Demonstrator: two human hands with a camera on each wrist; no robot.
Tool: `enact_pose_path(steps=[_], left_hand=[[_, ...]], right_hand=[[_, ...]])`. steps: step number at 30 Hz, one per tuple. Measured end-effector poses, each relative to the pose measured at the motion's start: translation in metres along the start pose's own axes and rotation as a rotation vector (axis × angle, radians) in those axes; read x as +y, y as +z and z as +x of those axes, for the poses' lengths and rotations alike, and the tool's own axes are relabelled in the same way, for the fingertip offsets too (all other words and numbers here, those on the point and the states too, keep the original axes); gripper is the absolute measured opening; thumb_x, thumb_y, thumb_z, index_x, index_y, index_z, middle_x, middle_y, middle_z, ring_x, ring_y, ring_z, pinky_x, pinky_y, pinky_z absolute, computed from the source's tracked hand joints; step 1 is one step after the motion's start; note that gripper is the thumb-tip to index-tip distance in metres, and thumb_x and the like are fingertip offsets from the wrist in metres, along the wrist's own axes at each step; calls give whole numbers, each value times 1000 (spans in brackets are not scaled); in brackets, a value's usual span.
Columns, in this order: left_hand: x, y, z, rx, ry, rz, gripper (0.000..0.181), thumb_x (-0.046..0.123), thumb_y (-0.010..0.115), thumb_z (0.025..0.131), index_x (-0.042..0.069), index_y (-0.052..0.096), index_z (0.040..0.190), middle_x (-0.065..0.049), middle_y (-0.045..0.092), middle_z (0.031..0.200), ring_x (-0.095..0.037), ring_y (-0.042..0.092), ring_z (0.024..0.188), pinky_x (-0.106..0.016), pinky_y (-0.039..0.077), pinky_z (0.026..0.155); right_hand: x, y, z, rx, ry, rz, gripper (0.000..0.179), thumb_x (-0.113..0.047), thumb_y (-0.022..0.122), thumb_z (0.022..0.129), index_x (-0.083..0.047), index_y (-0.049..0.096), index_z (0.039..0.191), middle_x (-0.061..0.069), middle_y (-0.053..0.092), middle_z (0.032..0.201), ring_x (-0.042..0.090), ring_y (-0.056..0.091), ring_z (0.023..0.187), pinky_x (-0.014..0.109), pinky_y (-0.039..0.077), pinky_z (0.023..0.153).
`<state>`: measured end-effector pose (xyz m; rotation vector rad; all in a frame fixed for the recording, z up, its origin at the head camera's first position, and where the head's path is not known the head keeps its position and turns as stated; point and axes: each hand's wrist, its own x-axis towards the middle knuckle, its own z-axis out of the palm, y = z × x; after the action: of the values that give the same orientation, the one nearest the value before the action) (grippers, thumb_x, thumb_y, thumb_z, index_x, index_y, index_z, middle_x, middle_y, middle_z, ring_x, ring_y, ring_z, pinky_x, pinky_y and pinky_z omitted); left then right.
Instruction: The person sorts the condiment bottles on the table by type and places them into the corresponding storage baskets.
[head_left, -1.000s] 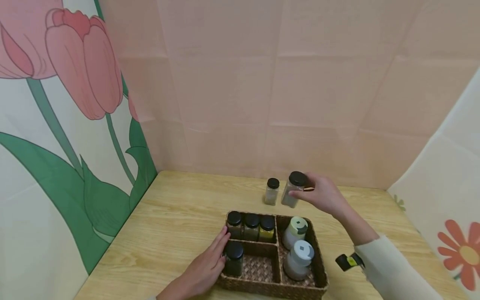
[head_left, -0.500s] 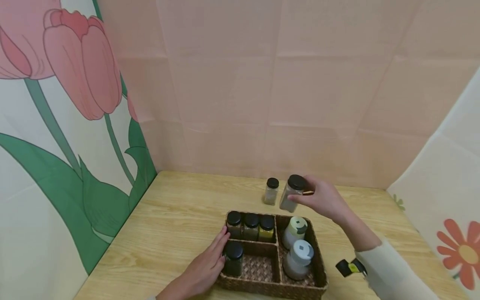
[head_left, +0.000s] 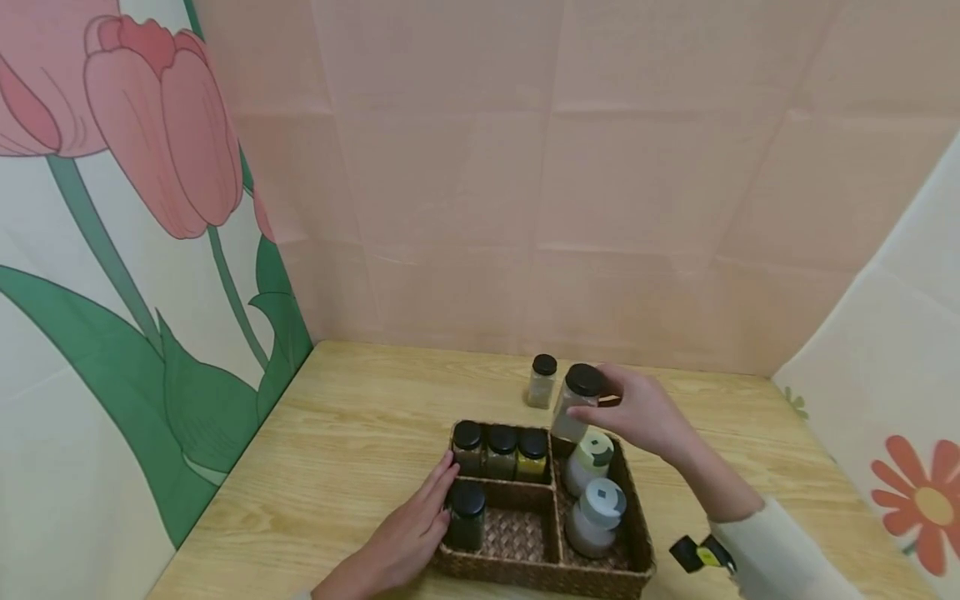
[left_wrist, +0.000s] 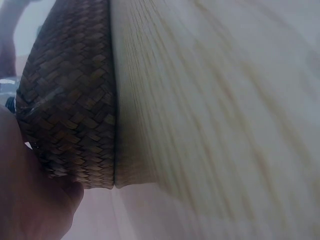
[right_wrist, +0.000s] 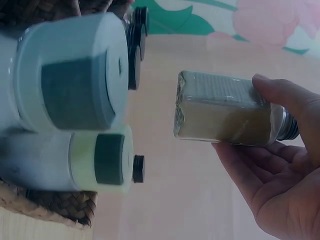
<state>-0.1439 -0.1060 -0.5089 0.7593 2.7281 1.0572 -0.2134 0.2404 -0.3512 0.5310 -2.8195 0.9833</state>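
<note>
My right hand (head_left: 637,415) holds a clear spice jar with a black lid (head_left: 576,404), thumb on one side and fingers on the other. It is slightly tilted above the back edge of the woven basket (head_left: 543,577). In the right wrist view the spice jar (right_wrist: 225,110) shows beige powder inside. My left hand (head_left: 405,533) rests along the basket's left side, its fingers fairly straight against the wall. The left wrist view shows part of that hand (left_wrist: 35,200) at the basket wall (left_wrist: 75,100).
Three black-lidded jars (head_left: 501,450) fill the back left compartment. One dark jar (head_left: 468,518) stands in the front left compartment. Two white bottles, one with a yellow-green cap (head_left: 589,463) and one with a pale cap (head_left: 596,518), occupy the right compartment. A smaller jar (head_left: 542,382) stands behind the basket.
My right hand has brought the spice jar forward and slightly left, from behind the basket to over its back edge. The left hand and basket have stayed put.
</note>
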Motion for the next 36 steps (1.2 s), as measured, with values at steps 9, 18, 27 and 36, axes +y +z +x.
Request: enact_pose_path(steps=[9,18,27,36], left_hand=[[1,-1,0,-2,-5,-3,57,35,30,111,22,14,164,10,0,170,-24,27,151,-52,38,113],[1,-2,0,0,-10,-6,57,36,29,111,23,15,164,10,0,170,-23,25,152,-52,37,113],[-1,0,0,8,-6,6,57,36,29,111,23,14,164,10,0,170,-23,26,152,-52,38,113],[0,-1,0,0,-4,5,57,37,29,111,23,12,165,10,-1,171,-23,27,152,-51,39,112]], right_hand=[[-10,9,-7,-44,8,49,45,-51,81,82,-15,67,105,-2,71,92,15,68,82,30,54,62],[-22,19,-17,-100,32,149,44,-43,83,83,-13,66,111,1,71,98,14,71,86,29,57,64],[-34,33,-29,-116,11,158,46,-44,84,82,-15,67,114,-3,69,94,11,68,78,29,54,61],[-47,47,-40,-164,14,175,52,-45,84,81,-14,67,120,-5,72,97,13,69,82,29,55,69]])
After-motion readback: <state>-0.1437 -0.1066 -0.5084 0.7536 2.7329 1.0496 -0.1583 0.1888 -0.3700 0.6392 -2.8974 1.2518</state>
